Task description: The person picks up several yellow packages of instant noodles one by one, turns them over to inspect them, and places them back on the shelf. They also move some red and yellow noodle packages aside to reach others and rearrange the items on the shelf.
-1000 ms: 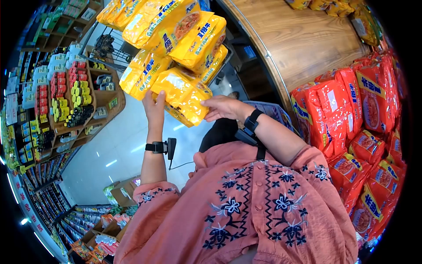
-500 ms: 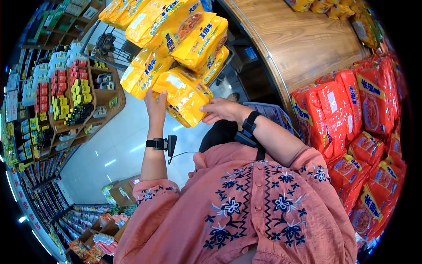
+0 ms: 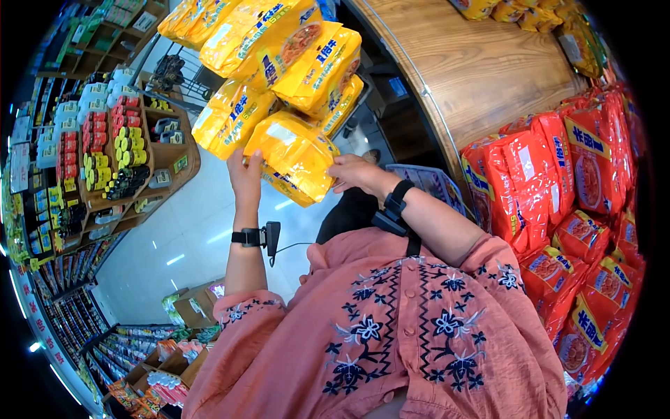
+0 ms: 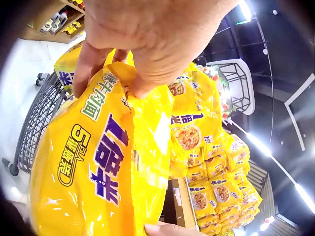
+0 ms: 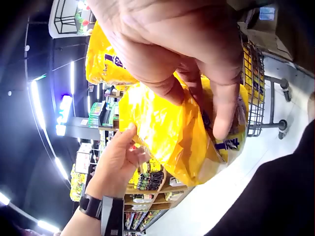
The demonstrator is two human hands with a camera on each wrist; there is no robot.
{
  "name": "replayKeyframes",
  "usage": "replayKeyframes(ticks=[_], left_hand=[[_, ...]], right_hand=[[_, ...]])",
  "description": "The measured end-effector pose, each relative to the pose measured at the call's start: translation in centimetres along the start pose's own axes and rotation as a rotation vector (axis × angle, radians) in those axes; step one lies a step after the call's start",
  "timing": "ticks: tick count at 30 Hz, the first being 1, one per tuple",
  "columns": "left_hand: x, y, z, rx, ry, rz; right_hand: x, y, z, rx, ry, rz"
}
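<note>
Reads "1倍半" in bold purple across the yellow pack (image 4: 101,160), beside "牛肉面" and an outlined "5"; runs, in that lettering, toward 7 o'clock in the left wrist view. Repeats "1倍半" on the stacked packs (image 3: 317,70), close by at 12 o'clock in the head view. Pinches the pack's 9 o'clock end with the fingers of the left hand (image 3: 246,178), reaching up from 6 o'clock; grips near 4 o'clock with the right hand (image 3: 361,173), fingers bent, reaching in from 4 o'clock. Lies tilted between both hands, long axis roughly 10 to 4 o'clock, well apart from the red packs (image 3: 534,167) at 3 o'clock.
</note>
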State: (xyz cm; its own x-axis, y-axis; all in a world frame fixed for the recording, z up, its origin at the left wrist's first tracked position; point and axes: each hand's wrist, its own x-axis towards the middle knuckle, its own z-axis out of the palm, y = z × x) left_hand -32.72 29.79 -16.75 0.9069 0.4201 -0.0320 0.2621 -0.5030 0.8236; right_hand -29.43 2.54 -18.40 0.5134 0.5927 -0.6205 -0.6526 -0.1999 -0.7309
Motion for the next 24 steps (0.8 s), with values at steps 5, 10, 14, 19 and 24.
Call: replayKeyframes(ticks=[5, 10, 14, 19, 24], left_hand=[[-3.8, 0.8, -1.2, -0.358, -0.025, -0.295], [-6.5, 1.3, -1.8, -0.509, 0.05, -0.448], [-6.6, 1.1, -1.3, -0.617, 0.09, -0.461], [-5.7, 0.0, 0.1, -0.607, 0.046, -0.478], [-5.7, 0.8, 0.6, -0.505, 0.062, -0.519]], right_hand=[[-1.1, -2.3, 0.0, -0.264, 0.092, -0.066], [0.2, -5.0, 0.6, -0.611, 0.219, -0.292], [1.6, -6.7, 0.6, -0.671, 0.243, -0.381], [1.9, -6.2, -0.5, -0.476, 0.233, -0.245], [0.6, -4.1, -1.2, -0.325, 0.186, -0.218]])
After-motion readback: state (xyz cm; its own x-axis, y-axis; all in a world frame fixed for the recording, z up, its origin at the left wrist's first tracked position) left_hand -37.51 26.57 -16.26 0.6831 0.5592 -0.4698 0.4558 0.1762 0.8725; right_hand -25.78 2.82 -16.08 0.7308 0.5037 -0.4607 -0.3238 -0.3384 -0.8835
